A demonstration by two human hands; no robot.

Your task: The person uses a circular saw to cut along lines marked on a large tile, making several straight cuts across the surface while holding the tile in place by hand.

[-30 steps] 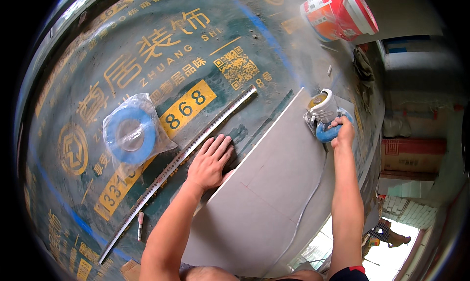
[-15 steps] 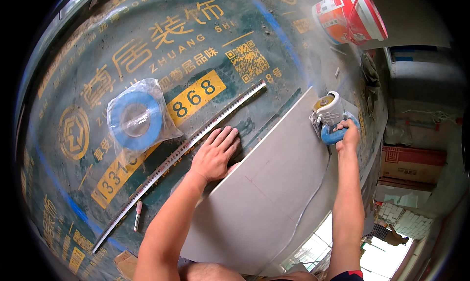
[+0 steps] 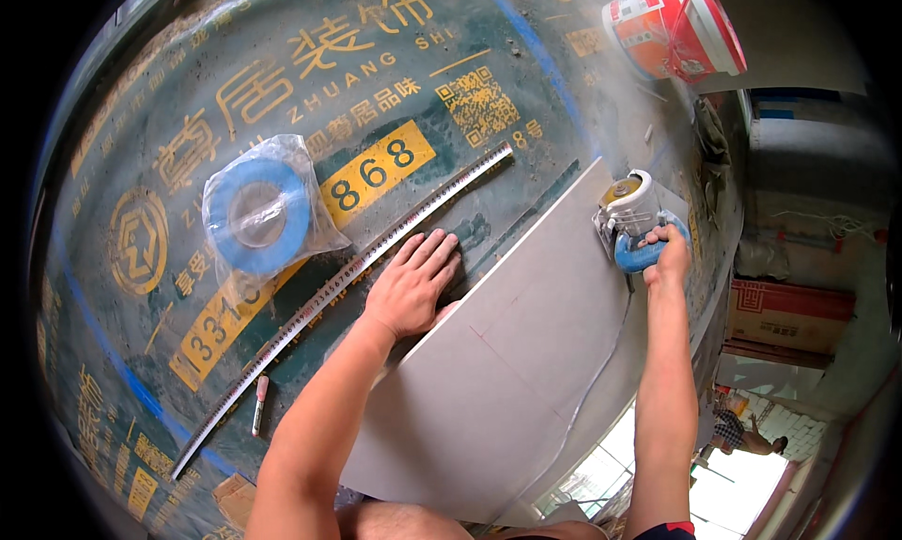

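Two hands: both are bare and both come up from the bottom edge of the view.
Left hand (image 3: 411,288): it is open and flat, palm down, with the fingers spread. It presses on the left edge of the tile and partly on the green sheet beside it.
Right hand (image 3: 669,258): it is closed around the blue handle of the cutter, arm stretched out far.
Cutter (image 3: 631,219): a small power tool with a white body and a round yellow top. It sits at the far end of the tile, touching it. A thin cord runs from it back down over the tile.
Tile (image 3: 512,361): a big flat grey tile. It lies tilted across the floor, from the cutter down toward the person. A thin line is drawn across it.
Ruler (image 3: 338,291): a long metal ruler. It lies just left of the left hand, slanting the same way as the tile edge.
Tape roll (image 3: 258,216): a blue roll inside a clear plastic bag, left of the ruler.
Pen (image 3: 258,404): a small marker on the sheet, near the low end of the ruler.
Floor sheet (image 3: 150,145): a dark green cover with yellow print, under everything.
Bucket (image 3: 672,28): red and white, well apart at the top right.
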